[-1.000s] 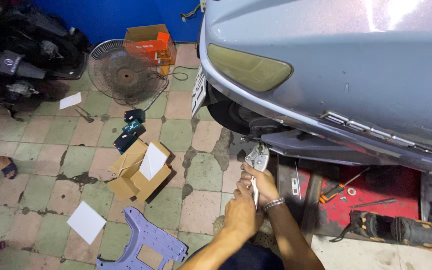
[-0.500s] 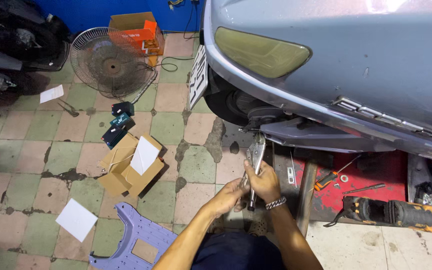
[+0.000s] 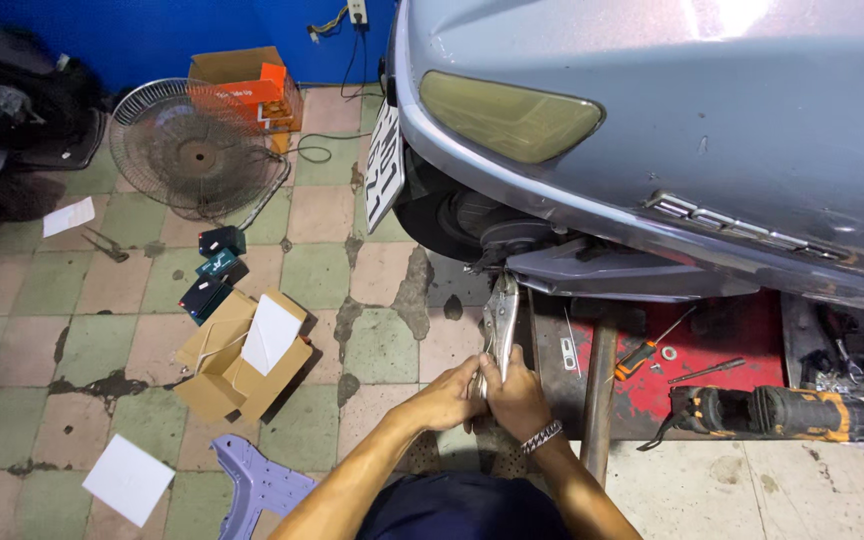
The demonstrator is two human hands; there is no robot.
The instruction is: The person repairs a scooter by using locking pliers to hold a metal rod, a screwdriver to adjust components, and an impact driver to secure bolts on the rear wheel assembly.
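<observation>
Both the left hand (image 3: 449,392) and right hand (image 3: 518,392) clench the pliers (image 3: 499,322), apparently biting a part under the scooter (image 3: 672,130) just ahead.

An open orange-and-brown cardboard box (image 3: 248,82) stood against the blue wall, just behind the floor fan. Nearer the middle of the tiled floor lay a flattened brown carton (image 3: 237,358), flaps open, with a white sheet (image 3: 271,333) resting on it. Just above it sat three small dark packages (image 3: 212,267) with teal labels. A white rectangular number plate (image 3: 384,166) hung at the scooter's tail, tilted.
</observation>
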